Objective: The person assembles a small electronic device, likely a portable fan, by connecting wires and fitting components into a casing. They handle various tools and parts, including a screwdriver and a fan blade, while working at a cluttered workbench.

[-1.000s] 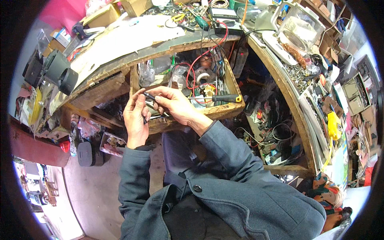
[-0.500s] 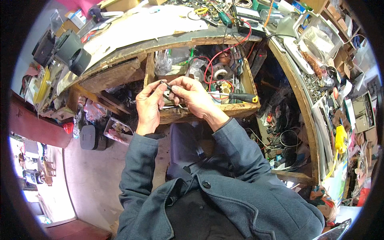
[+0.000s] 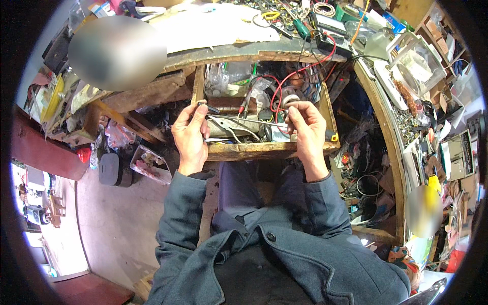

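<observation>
My left hand [image 3: 192, 133] is closed in a pinch on the black end of a thin grey rod [image 3: 244, 119]. The rod stretches nearly level across to my right hand [image 3: 309, 133], whose thumb and fingers pinch its other end. Whether it is stiff or a cable, I cannot tell. Both hands are over an open wooden drawer [image 3: 249, 150]. Inside are a brown case [image 3: 231, 105], red wire [image 3: 280, 94], a pale roll of tape [image 3: 292, 99] and clear plastic bags [image 3: 223, 76]. A yellow-tipped handle [image 3: 333, 136] shows beside my right hand, which partly hides it.
Beyond the drawer, a worn workbench [image 3: 218, 54] carries a white sheet [image 3: 218, 28], a green-handled tool [image 3: 301, 29] and loose parts. To the right, a cluttered side bench holds a clear plastic container [image 3: 417, 63]. A black case [image 3: 114, 169] and an open box [image 3: 152, 165] lie at left.
My hands were close together on a small dark piece. My right hand has moved right, away from the left, and the thin rod now spans between them. The view has shifted slightly.
</observation>
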`<control>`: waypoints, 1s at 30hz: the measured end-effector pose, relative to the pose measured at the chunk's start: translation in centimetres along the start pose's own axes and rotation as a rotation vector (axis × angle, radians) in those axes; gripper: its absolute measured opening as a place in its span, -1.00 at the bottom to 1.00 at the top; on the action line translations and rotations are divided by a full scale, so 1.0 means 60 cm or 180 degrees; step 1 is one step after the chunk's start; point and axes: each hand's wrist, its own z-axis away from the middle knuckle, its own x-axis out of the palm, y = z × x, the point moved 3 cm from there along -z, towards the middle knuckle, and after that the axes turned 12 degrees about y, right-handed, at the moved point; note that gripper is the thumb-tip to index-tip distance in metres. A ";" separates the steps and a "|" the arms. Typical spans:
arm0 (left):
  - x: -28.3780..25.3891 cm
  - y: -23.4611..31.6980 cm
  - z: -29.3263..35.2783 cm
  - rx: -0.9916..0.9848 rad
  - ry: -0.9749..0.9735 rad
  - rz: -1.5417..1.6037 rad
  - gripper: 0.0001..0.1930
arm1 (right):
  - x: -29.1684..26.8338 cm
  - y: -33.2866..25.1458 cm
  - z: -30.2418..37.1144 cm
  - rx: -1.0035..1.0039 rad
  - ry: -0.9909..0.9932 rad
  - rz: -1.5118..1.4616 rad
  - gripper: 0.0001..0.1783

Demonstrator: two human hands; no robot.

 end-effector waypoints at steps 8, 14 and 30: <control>0.001 -0.004 -0.001 -0.0158 -0.0133 0.0090 -0.80 | 0.014 -0.003 0.031 -0.0892 -0.0380 0.1641 -0.88; -0.027 -0.002 0.001 -0.0070 0.0138 -0.0638 -0.82 | 0.044 0.019 0.051 -0.2007 -0.0737 0.2153 -0.80; -0.001 -0.009 -0.009 -0.0248 -0.0260 -0.0752 -0.78 | 0.035 0.007 0.064 -0.2057 -0.0642 0.2473 -0.81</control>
